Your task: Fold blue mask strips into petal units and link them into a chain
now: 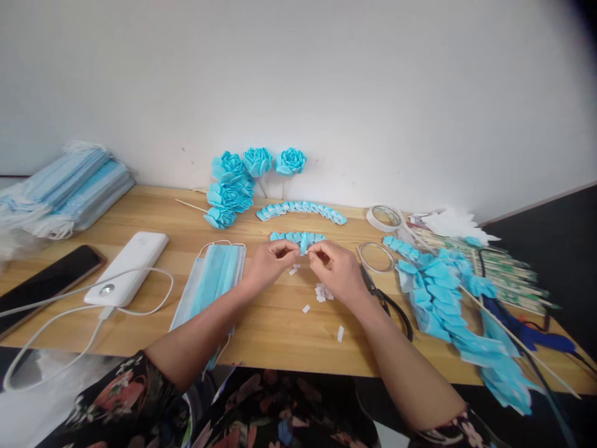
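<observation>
Fingertips of my left hand (274,262) and my right hand (334,266) pinch a small folded blue piece (304,241) between them, above the middle of the table. Right behind it lies a short row of blue petals (286,237), partly hidden by the piece and my fingers. Farther back is a longer curved strip of blue petals (301,210). Small white scraps (323,292) are scattered on the wood below my hands. A stack of blue face masks (212,277) lies by my left forearm.
Blue flowers on sticks (233,186) stand and lie by the wall. A power bank (128,267) and phone (51,283) are at left, near a mask pile (69,186). Tape rolls (383,218), scissors (383,295), blue petal strips (433,298) and a blue glue gun (527,333) occupy the right.
</observation>
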`<action>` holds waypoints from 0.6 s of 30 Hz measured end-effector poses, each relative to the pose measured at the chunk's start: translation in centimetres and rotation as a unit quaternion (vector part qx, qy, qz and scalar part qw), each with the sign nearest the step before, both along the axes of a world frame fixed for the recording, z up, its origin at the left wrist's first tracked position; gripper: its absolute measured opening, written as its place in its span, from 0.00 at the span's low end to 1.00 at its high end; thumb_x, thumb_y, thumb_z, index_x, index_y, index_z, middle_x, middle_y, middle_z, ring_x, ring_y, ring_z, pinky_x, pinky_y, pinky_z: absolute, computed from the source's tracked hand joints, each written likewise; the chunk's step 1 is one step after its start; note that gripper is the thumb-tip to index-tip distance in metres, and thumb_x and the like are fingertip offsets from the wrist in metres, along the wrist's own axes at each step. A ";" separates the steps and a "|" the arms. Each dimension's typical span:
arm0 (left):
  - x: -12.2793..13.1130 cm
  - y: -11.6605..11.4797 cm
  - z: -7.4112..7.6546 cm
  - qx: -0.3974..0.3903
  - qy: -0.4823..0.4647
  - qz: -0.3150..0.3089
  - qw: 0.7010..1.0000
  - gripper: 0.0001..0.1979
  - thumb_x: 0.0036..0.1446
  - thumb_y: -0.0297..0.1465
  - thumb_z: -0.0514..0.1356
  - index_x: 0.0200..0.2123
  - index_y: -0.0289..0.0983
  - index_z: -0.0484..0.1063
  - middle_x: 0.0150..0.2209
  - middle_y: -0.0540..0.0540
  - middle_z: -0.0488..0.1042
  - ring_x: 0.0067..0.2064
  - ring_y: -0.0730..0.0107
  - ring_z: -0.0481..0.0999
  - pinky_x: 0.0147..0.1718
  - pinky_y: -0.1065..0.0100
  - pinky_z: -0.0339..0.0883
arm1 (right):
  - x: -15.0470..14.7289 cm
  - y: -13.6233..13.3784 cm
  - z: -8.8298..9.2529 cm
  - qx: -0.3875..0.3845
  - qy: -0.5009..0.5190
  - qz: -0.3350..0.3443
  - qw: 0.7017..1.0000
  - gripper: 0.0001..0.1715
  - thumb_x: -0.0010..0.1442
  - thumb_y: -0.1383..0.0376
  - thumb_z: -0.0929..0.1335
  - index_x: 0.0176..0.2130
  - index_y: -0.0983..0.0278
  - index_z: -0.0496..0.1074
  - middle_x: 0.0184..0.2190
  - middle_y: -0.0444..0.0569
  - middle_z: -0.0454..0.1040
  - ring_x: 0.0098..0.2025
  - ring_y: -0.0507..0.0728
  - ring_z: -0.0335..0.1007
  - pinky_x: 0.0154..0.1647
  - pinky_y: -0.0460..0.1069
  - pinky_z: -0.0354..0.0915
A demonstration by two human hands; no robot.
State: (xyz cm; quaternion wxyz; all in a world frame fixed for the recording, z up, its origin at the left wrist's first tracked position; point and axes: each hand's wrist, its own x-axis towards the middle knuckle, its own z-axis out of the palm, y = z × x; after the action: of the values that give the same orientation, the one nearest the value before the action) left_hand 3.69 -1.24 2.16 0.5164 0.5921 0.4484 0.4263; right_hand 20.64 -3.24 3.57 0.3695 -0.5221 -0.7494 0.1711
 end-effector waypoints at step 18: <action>-0.4 0.3 -0.2 -0.057 -0.100 -0.020 0.993 0.12 0.52 0.38 0.61 0.26 0.35 0.69 0.22 0.52 0.69 0.23 0.78 0.64 0.26 0.73 0.59 | 0.6 0.8 -0.2 -0.181 0.223 0.019 0.958 0.11 0.56 0.59 0.68 0.26 0.63 0.67 0.23 0.40 0.62 0.26 0.50 0.58 0.29 0.46 0.57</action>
State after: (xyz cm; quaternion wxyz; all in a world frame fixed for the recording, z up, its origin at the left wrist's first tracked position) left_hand 3.33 -0.89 1.94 0.6002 0.5250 0.4061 0.4464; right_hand 21.19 -2.47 3.33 0.4231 -0.5146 -0.6144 0.4227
